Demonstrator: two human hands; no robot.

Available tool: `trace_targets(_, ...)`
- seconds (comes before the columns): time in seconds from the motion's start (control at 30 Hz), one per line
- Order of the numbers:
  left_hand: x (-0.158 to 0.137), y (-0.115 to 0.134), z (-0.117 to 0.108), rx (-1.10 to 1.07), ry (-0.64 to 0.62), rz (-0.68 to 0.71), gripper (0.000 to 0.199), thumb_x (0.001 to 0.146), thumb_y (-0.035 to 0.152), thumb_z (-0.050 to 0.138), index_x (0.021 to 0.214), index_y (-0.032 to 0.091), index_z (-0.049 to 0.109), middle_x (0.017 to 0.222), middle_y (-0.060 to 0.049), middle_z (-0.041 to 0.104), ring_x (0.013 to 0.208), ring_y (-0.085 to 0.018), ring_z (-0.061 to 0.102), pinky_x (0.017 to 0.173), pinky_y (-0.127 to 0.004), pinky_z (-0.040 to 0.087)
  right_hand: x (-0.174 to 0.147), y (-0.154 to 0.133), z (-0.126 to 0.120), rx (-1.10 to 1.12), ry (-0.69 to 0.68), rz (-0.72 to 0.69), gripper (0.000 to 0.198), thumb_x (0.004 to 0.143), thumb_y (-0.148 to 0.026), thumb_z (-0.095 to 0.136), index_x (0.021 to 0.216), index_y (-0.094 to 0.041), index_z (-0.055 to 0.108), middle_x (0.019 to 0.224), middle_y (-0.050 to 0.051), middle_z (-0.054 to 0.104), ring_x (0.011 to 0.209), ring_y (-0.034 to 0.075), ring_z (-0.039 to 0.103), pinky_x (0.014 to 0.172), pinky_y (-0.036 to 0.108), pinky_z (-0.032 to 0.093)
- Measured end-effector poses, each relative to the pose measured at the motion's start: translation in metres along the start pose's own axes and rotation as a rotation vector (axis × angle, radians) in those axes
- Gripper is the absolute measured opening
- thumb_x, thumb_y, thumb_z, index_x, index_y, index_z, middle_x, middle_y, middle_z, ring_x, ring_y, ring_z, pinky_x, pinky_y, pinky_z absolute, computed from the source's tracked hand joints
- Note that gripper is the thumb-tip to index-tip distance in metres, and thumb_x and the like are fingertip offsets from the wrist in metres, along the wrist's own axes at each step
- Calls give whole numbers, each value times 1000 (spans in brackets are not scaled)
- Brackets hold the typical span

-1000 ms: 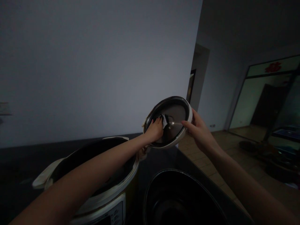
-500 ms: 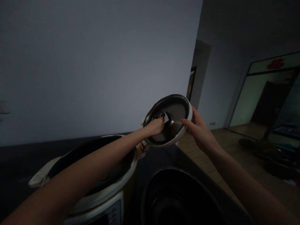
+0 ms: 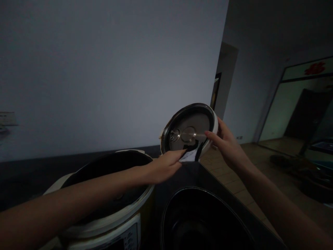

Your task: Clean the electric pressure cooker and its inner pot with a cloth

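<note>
The round lid [image 3: 200, 121] of a cooker stands raised and tilted, its metal inner face turned towards me. My right hand [image 3: 223, 140] grips the lid's right rim, thumb on the inner face and fingers behind. Pinched in my left hand [image 3: 166, 166] is a black and white cloth [image 3: 191, 152], lying against the lower part of that inner face. Below my left forearm is the open electric cooker [image 3: 130, 211], light-rimmed with a control panel on its front. A dark inner pot [image 3: 203, 222] sits to its right.
Cooker and pot rest on a dark countertop [image 3: 179, 175] against a pale wall [image 3: 104, 76]. Beyond the counter's right edge lies a tiled floor [image 3: 223, 173]. Farther right are a glass partition with a red decoration [image 3: 315, 68] and dark items on the floor.
My left hand has moved the cloth from the middle-left of the lid's inner face down to its lower edge, uncovering the round metal fittings. My right hand keeps its hold on the rim.
</note>
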State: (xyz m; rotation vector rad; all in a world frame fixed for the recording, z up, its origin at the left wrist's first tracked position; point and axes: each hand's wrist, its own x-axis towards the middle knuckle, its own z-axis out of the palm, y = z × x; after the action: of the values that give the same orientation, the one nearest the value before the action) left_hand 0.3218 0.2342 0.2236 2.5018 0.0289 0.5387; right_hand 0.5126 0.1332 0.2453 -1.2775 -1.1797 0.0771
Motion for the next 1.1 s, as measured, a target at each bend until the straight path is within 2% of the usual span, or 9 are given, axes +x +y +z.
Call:
trace_targets(0.17, -1, 3, 9, 10, 64, 88, 53, 79, 5, 39, 128, 15, 55, 131, -10, 64, 118, -23, 59, 106, -41, 43, 1, 2, -1, 5, 29, -5, 77, 75, -43, 70, 144, -30, 41, 146, 9, 49, 124, 32, 55, 103, 53, 47)
trace_targets(0.27, -5, -5, 7, 34, 61, 96, 46, 83, 8, 39, 124, 14, 59, 125, -10, 67, 112, -22, 63, 100, -39, 48, 1, 2, 0, 3, 37, -29, 76, 75, -42, 70, 143, -28, 42, 143, 9, 51, 122, 31, 56, 104, 50, 47)
trace_targets(0.33, -10, -14, 3, 54, 39, 96, 47, 86, 11, 39, 129, 15, 57, 127, -9, 67, 114, -22, 63, 100, -38, 48, 0, 2, 0, -5, 36, -31, 76, 75, -42, 70, 144, -28, 42, 142, 9, 52, 121, 31, 57, 103, 49, 49)
trace_targets(0.53, -24, -54, -20, 294, -97, 63, 59, 82, 6, 41, 138, 19, 51, 143, -7, 57, 130, -20, 55, 109, -36, 42, -2, -1, -1, -35, 32, -52, 73, 77, -41, 68, 144, -28, 43, 145, 8, 50, 121, 32, 56, 103, 51, 48)
trace_targets(0.67, -20, -85, -35, 557, -181, 78, 63, 76, 1, 45, 134, 21, 53, 142, -6, 58, 135, -19, 50, 115, -36, 35, -2, -2, -1, -30, 29, -30, 73, 77, -43, 67, 144, -29, 42, 145, 9, 49, 121, 33, 56, 101, 52, 49)
trace_targets(0.8, -11, -111, -52, 778, -239, 139, 60, 80, 1, 44, 137, 21, 48, 144, -7, 56, 137, -16, 47, 119, -35, 28, -1, -1, 0, -9, 27, -10, 77, 75, -44, 68, 145, -28, 41, 143, 10, 51, 122, 34, 56, 101, 52, 50)
trace_targets(0.97, 8, -125, -68, 850, -283, 211, 45, 94, 7, 40, 135, 22, 49, 148, -7, 52, 142, -12, 40, 122, -33, 17, 0, -1, 3, 30, 32, -18, 78, 74, -41, 69, 145, -27, 40, 146, 10, 49, 126, 34, 53, 107, 54, 45)
trace_targets(1.1, 27, -126, -78, 889, -291, 271, 37, 99, 11, 35, 130, 16, 55, 145, -12, 54, 143, -13, 37, 123, -34, 10, -1, -1, 4, 39, 37, -4, 78, 74, -42, 69, 145, -27, 40, 151, 9, 43, 129, 36, 50, 109, 57, 41)
